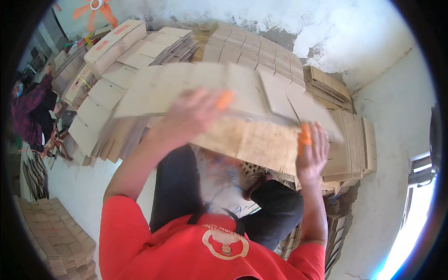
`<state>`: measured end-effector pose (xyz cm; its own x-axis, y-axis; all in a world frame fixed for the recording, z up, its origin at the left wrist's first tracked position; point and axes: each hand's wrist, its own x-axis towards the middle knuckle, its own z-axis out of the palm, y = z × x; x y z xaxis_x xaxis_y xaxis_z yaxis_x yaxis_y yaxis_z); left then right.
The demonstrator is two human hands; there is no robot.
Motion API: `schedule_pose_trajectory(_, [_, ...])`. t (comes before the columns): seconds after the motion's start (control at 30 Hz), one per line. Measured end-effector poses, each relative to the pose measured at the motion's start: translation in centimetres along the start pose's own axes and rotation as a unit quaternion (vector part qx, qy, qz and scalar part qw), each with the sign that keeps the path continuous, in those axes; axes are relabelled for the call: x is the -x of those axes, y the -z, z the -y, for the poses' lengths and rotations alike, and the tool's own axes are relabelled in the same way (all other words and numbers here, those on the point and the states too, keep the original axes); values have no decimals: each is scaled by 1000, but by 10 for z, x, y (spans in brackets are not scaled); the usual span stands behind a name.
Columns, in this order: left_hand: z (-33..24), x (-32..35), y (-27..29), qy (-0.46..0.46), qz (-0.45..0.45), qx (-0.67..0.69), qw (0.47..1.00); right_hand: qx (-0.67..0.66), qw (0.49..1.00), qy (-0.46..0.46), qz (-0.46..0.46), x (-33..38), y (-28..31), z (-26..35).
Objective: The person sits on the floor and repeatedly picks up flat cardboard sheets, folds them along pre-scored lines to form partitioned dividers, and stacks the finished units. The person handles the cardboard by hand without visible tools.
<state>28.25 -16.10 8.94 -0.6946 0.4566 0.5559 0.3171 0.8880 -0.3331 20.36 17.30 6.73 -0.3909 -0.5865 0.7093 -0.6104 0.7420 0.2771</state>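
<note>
A slotted brown cardboard sheet [186, 84], blurred by motion, spans the space in front of me above a wooden board [261, 142]. My left hand [193, 114] lies over the sheet's near side; its fingers are smeared, so its grip is unclear. Orange wrapping shows on its thumb. At the sheet's near right edge, my right hand [312, 156] has its fingers closed on the cardboard, with orange wrapping on the thumb too. Slotted flaps [284, 95] on the right part of the sheet stand slightly apart.
Stacked flat cardboard [252, 46] lines the wall behind the board. More piles lie at the right [347, 144], left [95, 109] and lower left [58, 233]. A long closed carton [114, 46] rests on the left stacks. Another person [32, 109] sits far left, near an orange fan [95, 9].
</note>
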Motion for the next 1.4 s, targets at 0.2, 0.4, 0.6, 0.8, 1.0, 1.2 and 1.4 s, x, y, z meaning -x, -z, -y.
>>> schedule_pose_trajectory(0.2, [99,124,2,318,140,-220,912,77,992,-41,87,56,26,-40])
schedule_pose_trajectory(0.4, [127,149,-20,364,207,-202,885,118,975,-121,143,138,14,-109])
schedule_pose_trajectory(0.6, [47,78,-62,243,30,-61,968,218,936,-234,146,182,-4,-187])
schedule_pose_trajectory(0.8, [-32,25,-129,105,63,137,983,247,858,-393,221,179,-29,-233])
schedule_pose_trajectory(1.0, [-67,-11,-156,36,65,193,978,220,866,-381,239,199,-45,-269])
schedule_pose_trajectory(1.2, [-61,-22,-167,63,115,228,965,119,833,-514,165,184,-31,-279])
schedule_pose_trajectory(1.4, [-45,-73,-206,135,77,265,952,6,841,-537,-70,95,-11,-214])
